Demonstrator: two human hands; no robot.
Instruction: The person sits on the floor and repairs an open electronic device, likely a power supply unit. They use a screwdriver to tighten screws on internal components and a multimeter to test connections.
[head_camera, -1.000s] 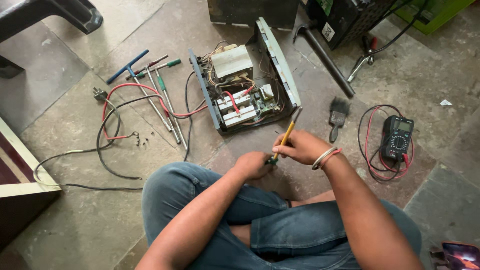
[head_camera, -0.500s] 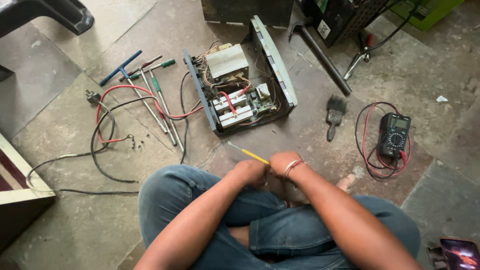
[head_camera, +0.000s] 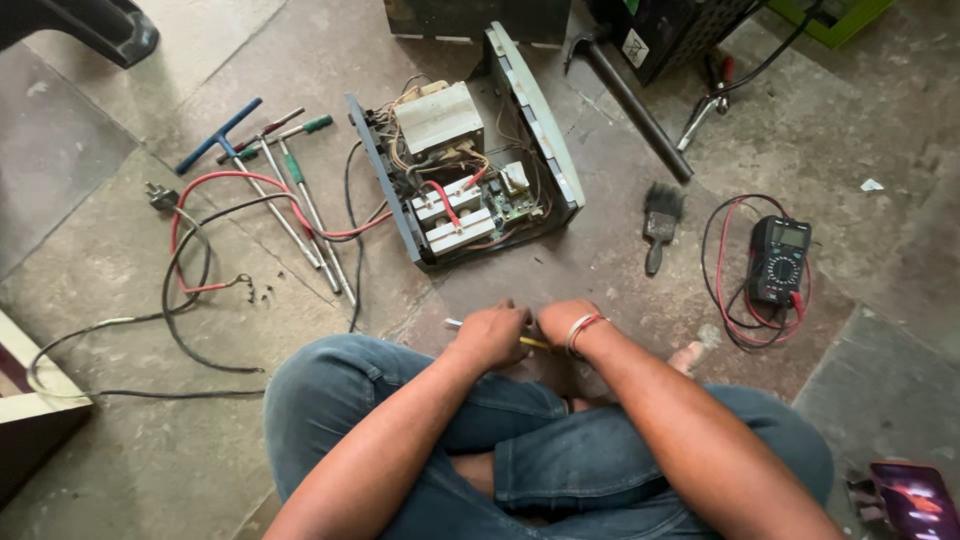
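Screwdriver (head_camera: 455, 323) is gripped in the left hand (head_camera: 492, 335) — tip poking out leftward, shaft crossing toward the right hand (head_camera: 560, 322), clenched just beside — whether touching cannot be told.

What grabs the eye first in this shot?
The opened electrical box at top centre, lid off, showing a pale transformer block and red wires. Just below it the left hand and right hand meet over a yellow-handled screwdriver, above crossed legs in jeans. A black multimeter with looped leads lies to the right, T-handle tools to the left.
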